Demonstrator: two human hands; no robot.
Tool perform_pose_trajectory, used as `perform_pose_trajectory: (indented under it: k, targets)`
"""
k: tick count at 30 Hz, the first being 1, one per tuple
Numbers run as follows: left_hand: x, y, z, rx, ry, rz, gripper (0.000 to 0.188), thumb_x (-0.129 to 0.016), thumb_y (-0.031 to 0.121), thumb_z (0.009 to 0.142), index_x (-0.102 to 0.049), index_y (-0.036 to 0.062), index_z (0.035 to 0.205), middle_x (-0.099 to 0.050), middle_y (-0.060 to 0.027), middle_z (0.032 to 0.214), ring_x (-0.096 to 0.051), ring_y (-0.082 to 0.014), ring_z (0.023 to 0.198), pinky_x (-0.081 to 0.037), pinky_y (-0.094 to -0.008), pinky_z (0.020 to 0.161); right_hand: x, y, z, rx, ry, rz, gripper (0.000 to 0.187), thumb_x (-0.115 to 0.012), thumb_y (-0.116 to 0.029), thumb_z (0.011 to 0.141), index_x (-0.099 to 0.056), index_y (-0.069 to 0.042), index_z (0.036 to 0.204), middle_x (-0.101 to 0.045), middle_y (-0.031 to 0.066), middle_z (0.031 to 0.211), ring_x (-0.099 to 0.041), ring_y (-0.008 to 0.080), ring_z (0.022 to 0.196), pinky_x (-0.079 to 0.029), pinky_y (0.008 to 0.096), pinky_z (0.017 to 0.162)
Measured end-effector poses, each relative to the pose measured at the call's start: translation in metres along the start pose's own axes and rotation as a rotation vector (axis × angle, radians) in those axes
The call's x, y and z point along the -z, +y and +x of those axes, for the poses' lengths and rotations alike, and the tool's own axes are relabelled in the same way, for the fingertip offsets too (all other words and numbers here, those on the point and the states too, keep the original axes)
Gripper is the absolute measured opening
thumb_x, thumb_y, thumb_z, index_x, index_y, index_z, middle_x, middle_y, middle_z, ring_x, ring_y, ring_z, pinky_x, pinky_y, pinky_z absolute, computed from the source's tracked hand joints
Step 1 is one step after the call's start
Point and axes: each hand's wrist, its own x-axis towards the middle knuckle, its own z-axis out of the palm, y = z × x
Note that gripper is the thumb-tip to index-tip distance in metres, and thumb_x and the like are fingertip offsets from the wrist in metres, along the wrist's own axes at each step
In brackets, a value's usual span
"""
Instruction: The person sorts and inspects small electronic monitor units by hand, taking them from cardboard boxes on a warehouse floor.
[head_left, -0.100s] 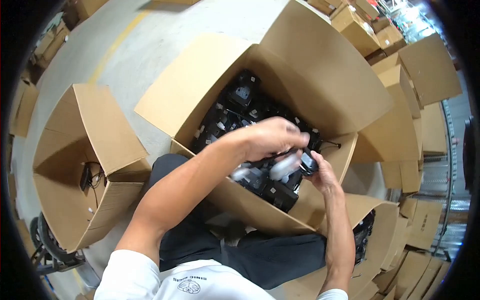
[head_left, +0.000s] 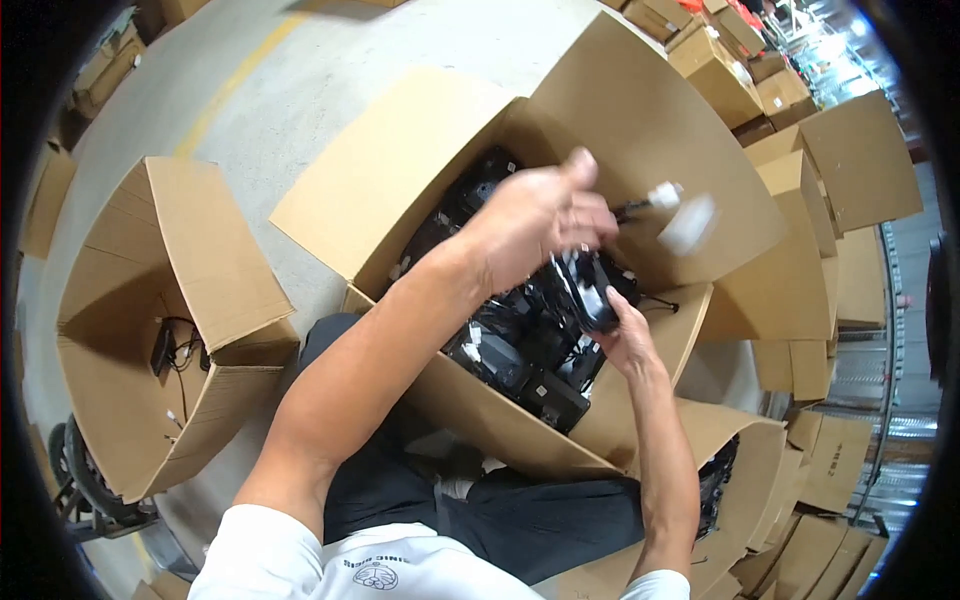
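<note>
Over a large open carton (head_left: 655, 140) on the floor, my right hand (head_left: 632, 342) grips a shiny black power adapter (head_left: 588, 298). My left hand (head_left: 535, 220), blurred by motion, is above and to the left of it with its fingers curled round a dark cable (head_left: 625, 211). White connectors (head_left: 664, 195) swing out past the left fingers, and a blurred whitish piece (head_left: 688, 225) hangs beside them. Many black adapters (head_left: 550, 398) with cables and white plugs fill the carton below my hands.
At the left stands another open carton (head_left: 215, 250) with a black adapter (head_left: 162, 348) and cables inside. A carton (head_left: 750, 450) by my right forearm holds black items (head_left: 716, 480). Stacked cartons (head_left: 785, 270) line the right side. My knees press against the big carton's near side.
My left hand has lifted up and slightly away, and the white connectors have swung from below the hands to the upper right. My right hand keeps the adapter, now tilted differently.
</note>
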Motion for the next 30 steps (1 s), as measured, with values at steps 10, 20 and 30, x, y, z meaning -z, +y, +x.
perform_pose_trajectory:
  k: [10,20,30]
  targets:
    - [0.021,0.026,0.004,-0.516,0.407,0.338,0.036,-0.057,0.034,0.101,-0.053,-0.0014,0.095,-0.067,-0.0176,0.090,-0.064,-0.0216,0.083,-0.053,-0.0398,0.072,-0.147,0.073,0.181,0.132,-0.060,0.384,0.040,-0.063,-0.030,0.098,-0.061,-0.004,0.129,-0.064,0.0151,0.127,-0.063,0.0258,0.112,-0.049,0.0450,0.103]
    - [0.014,-0.018,0.027,-0.305,0.325,0.294,0.057,-0.060,0.026,0.098,-0.043,-0.0082,0.141,-0.068,-0.0172,0.089,-0.067,-0.0239,0.079,-0.053,-0.0367,0.075,-0.269,0.098,0.095,-0.104,-0.411,0.064,0.046,-0.065,-0.032,0.097,-0.059,-0.006,0.134,-0.061,0.0164,0.132,-0.061,0.0291,0.117,-0.047,0.0461,0.105]
    - [0.019,-0.030,0.033,-0.481,0.502,0.505,0.051,-0.063,0.016,0.088,-0.049,-0.0077,0.131,-0.062,-0.0296,0.123,-0.064,-0.0411,0.106,-0.050,-0.0433,0.092,-0.082,0.007,0.051,0.066,-0.236,-0.405,0.052,-0.067,-0.034,0.096,-0.056,-0.007,0.139,-0.059,0.0176,0.138,-0.059,0.0323,0.122,-0.044,0.0472,0.107]
